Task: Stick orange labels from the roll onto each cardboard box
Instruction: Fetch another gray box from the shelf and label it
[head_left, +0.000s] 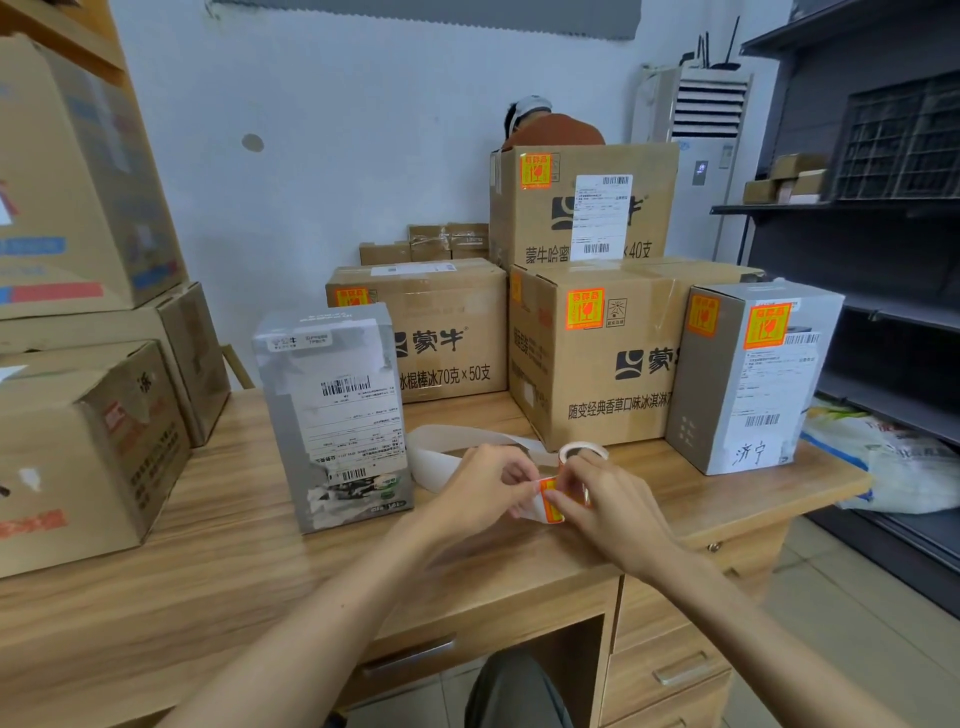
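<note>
Over the wooden desk (218, 571), my left hand (480, 486) pinches the white backing strip (441, 457) of the label roll (582, 454). My right hand (605, 501) pinches an orange label (550, 501) where it lifts off the strip. A tall grey box (332, 415) stands just left of my hands and shows no orange label on its visible faces. Orange labels show on the brown box behind it (447, 332), the middle brown box (597, 353), the top brown box (582, 202) and the grey box on the right (753, 374).
Large cardboard boxes (88, 441) are stacked at the left end of the desk. A dark metal shelf (883, 260) stands at the right, with a white bag (904, 462) at its foot. A person (545, 127) sits behind the top box. Drawers (670, 654) are below the desk.
</note>
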